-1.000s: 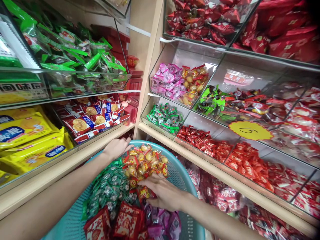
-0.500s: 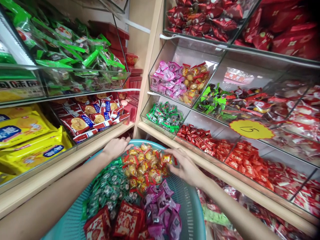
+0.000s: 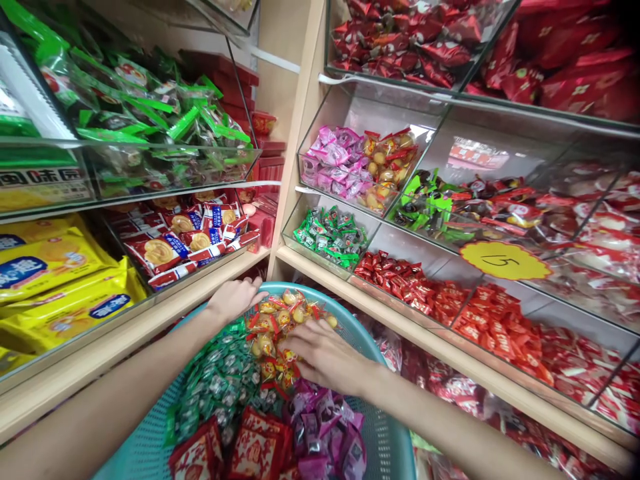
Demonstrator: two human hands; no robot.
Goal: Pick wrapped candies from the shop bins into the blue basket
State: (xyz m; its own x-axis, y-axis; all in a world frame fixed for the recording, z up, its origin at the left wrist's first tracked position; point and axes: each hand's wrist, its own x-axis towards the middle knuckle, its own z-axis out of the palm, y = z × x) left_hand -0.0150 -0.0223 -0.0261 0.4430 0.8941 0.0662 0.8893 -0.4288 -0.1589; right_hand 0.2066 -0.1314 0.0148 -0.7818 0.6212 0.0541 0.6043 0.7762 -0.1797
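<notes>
A turquoise perforated plastic basket (image 3: pixel 387 427) holds wrapped sweets sorted in patches. My left hand (image 3: pixel 234 299) is closed over its far left rim. My right hand (image 3: pixel 325 350) lies palm down over the gold-and-red wrapped candies (image 3: pixel 280 313) at the far side, fingers stretched out and slightly apart among them. Green-wrapped candies (image 3: pixel 217 377) fill the left of the basket. Purple-wrapped candies (image 3: pixel 327 427) lie at the near right, below my right hand. Flat red packets (image 3: pixel 257 443) are at the near middle. Some gold candies are hidden under my right hand.
Wooden shelves with clear bins meet in a corner behind the basket. Yellow packages (image 3: pixel 60 267) and red-and-blue biscuit packs (image 3: pixel 193 233) stand left. Green candies (image 3: pixel 330 233), red candies (image 3: pixel 400 277) and a yellow price tag (image 3: pixel 505 260) are on the right.
My right hand has moved left and nearer, from the right edge of the gold candies to on top of them. My left hand stays on the rim.
</notes>
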